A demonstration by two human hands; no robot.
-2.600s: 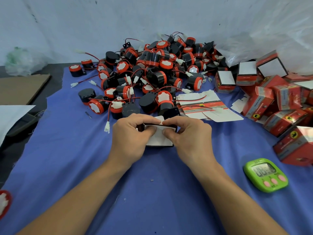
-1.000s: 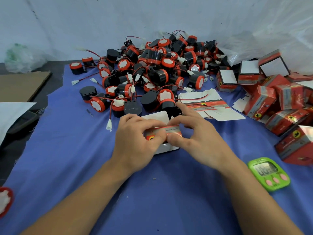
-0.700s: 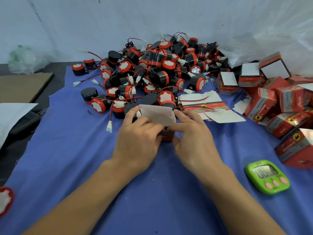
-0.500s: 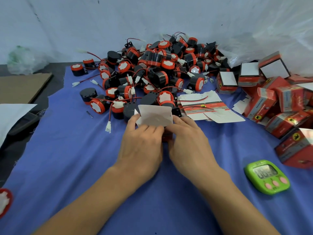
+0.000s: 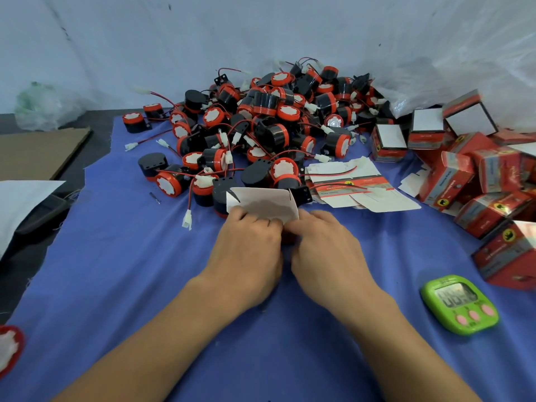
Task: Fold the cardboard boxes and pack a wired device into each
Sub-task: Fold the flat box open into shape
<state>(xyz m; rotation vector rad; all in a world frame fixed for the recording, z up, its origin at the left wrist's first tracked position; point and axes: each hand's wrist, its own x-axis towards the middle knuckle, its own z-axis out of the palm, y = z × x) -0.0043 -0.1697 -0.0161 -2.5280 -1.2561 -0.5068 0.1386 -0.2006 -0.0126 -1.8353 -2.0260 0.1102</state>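
Note:
Both hands hold one small cardboard box [image 5: 262, 203] at the middle of the blue cloth; its white flap stands up beyond my fingers and a strip of its red side shows between the hands. My left hand [image 5: 246, 250] grips the box's left side with curled fingers. My right hand [image 5: 327, 250] grips its right side, fingertips meeting the left hand's. The box's inside is hidden. A heap of black-and-red wired devices [image 5: 269, 126] lies just behind. Flat unfolded boxes [image 5: 356, 187] lie to the right of the held one.
Folded red boxes [image 5: 475, 175] pile up at the right edge. A green timer [image 5: 459, 303] sits on the blue cloth [image 5: 130, 285] at the lower right. Brown cardboard [image 5: 37, 152] and white paper [image 5: 20, 201] lie off the cloth at left. Another device [image 5: 8, 349] shows at the bottom left corner.
The box was turned over in my hands from red side showing to white flap standing up. Both hands have closed in tighter together on the box near its base.

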